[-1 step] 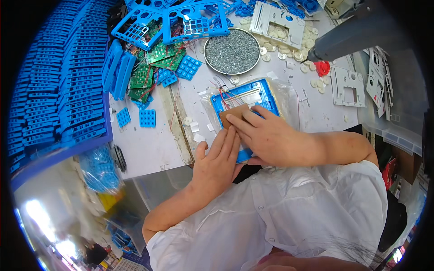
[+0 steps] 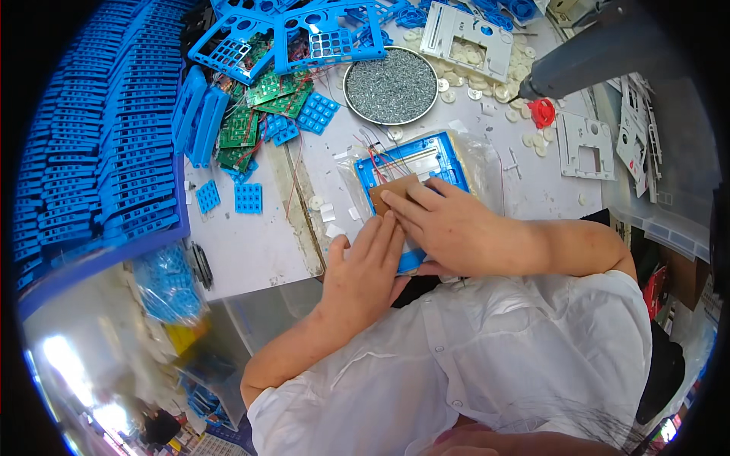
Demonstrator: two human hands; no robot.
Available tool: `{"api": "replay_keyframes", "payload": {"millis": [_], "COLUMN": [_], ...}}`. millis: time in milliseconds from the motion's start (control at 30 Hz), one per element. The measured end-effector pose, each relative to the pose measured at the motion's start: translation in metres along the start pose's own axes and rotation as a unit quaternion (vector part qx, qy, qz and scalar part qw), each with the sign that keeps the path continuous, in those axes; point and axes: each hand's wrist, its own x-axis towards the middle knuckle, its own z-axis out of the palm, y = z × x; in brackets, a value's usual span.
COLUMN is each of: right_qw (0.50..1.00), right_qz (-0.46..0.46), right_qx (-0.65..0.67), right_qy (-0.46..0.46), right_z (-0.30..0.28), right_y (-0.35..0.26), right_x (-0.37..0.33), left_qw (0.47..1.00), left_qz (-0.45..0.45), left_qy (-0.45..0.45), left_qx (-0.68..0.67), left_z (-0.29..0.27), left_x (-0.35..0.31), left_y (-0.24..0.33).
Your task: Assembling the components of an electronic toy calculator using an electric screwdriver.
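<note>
A blue plastic housing (image 2: pixel 455 163) lies tilted on the table in front of me, thin red and dark wires running out of its top left. Over its left part sits a brown circuit board (image 2: pixel 395 190). My right hand (image 2: pixel 460 232) grips the board, its fingers over the upper right part and its thumb low by the housing's near edge. From the lower left, my left hand (image 2: pixel 365 266) presses its fingertips together at the board's lower edge, with the little finger curled away. My hands hide the board's lower part and much of the housing.
A round dish of small screws (image 2: pixel 391 85) stands beyond the housing. Green circuit boards (image 2: pixel 239 128) and blue keypads (image 2: pixel 248 198) lie left; stacked blue parts (image 2: pixel 114 152) fill a bin. White discs (image 2: pixel 525 114), a white panel (image 2: pixel 585 144) and a grey arm-like tool (image 2: pixel 578 64) are right.
</note>
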Motion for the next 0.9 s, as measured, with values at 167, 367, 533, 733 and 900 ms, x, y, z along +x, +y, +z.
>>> {"api": "replay_keyframes", "payload": {"millis": [167,367,533,733,900], "right_qw": [0.998,0.996,0.998,0.997,0.884], "right_qz": [-0.028,-0.013,0.007,0.001,-0.051], "right_qx": [-0.053,-0.073,-0.062,-0.006,0.062], "right_qy": [0.016,-0.051,-0.022,0.075,0.461], "right_z": [0.000,-0.011,-0.006,-0.002,-0.056], "right_y": [0.010,0.001,0.004,0.010,0.038], "right_x": [-0.004,0.002,-0.002,-0.008,-0.044], "left_qw": [0.973,0.942,0.963,0.968,0.960], "left_qz": [-0.032,-0.010,0.095,0.081,0.032], "left_qy": [0.179,0.311,0.249,0.217,0.269], "left_qx": [-0.144,-0.126,0.032,0.096,0.068], "left_z": [-0.030,-0.014,0.008,0.018,0.007], "left_x": [0.012,0.116,0.217,0.231,0.222], "left_y": [-0.052,-0.109,-0.107,-0.103,-0.106]}}
